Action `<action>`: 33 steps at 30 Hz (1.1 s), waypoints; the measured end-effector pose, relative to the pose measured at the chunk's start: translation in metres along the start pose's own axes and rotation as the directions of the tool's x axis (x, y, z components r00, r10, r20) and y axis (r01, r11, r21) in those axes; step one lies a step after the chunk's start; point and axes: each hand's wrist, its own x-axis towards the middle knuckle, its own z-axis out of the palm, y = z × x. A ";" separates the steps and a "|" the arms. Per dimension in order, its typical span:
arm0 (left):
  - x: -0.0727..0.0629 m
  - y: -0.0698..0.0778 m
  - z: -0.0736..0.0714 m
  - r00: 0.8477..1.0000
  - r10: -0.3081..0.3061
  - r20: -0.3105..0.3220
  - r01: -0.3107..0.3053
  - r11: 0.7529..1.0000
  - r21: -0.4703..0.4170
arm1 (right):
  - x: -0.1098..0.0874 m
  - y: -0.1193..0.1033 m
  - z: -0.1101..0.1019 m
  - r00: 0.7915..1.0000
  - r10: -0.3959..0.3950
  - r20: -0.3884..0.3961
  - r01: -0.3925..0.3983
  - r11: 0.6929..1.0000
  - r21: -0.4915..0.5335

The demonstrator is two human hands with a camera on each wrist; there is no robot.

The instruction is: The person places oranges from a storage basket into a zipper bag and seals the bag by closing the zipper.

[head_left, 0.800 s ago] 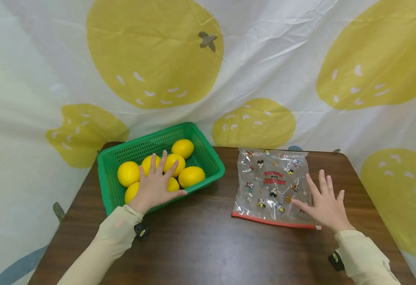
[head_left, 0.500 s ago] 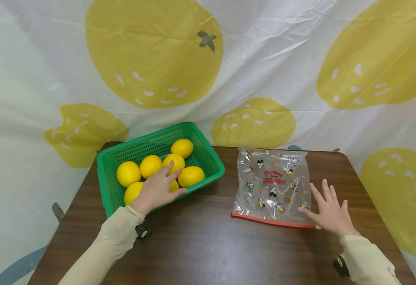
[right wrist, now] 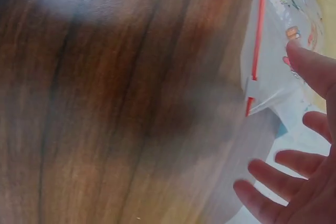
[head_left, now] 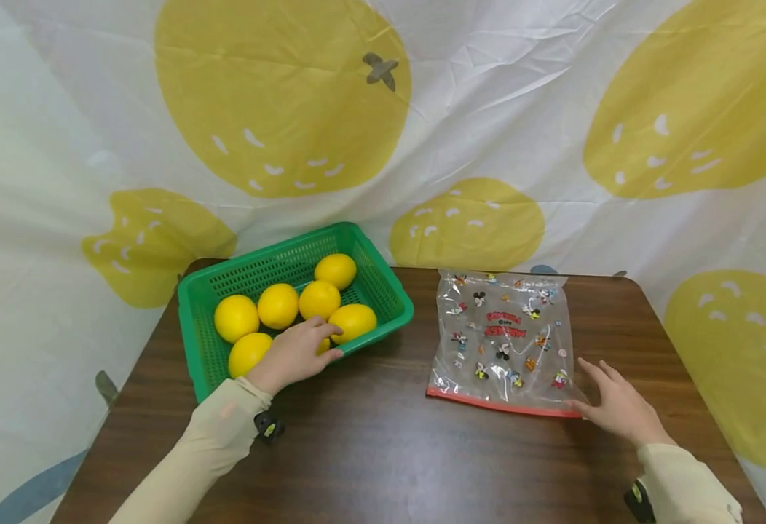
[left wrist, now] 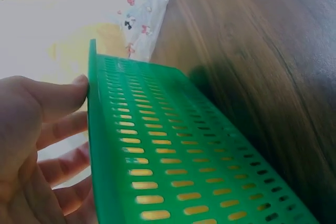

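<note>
Several yellow lemons (head_left: 278, 306) lie in a green perforated basket (head_left: 389, 298) on the left of the table. My left hand (head_left: 291, 355) reaches over the basket's near rim and partly covers a lemon at the front. In the left wrist view its thumb (left wrist: 60, 97) comes right to the rim, while the fingers bend loosely behind the basket's wall. To the right lies a flat clear zip bag (head_left: 501, 342) with cartoon prints and a red zip strip (head_left: 501, 405). Beside its near right corner hovers my right hand (head_left: 624, 407), fingers spread and relaxed, holding nothing.
Brown wooden table (head_left: 383, 466) carries the basket and the bag near its back edge. Behind it hangs a white curtain (head_left: 488, 94) with large yellow fruit prints. A white slider (right wrist: 252, 87) sits near the end of the bag's red strip.
My left hand has lowered toward the front lemons, its fingers going from spread to bent. The right hand has moved down and right, off the bag's printed face to beside its corner.
</note>
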 end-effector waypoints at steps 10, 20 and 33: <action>0.005 0.003 -0.001 0.998 0.060 -0.002 -0.060 0.995 -0.075 | -0.002 0.006 0.013 0.992 -0.110 -0.053 0.113 0.992 0.055; 0.007 0.005 -0.001 0.999 0.030 0.020 -0.028 0.996 -0.085 | -0.005 0.006 0.012 0.996 -0.089 -0.027 0.090 0.994 0.062; 0.007 0.005 -0.002 0.999 0.023 0.040 -0.019 0.994 -0.107 | -0.009 0.006 0.018 0.936 -0.157 -0.315 0.189 0.979 0.073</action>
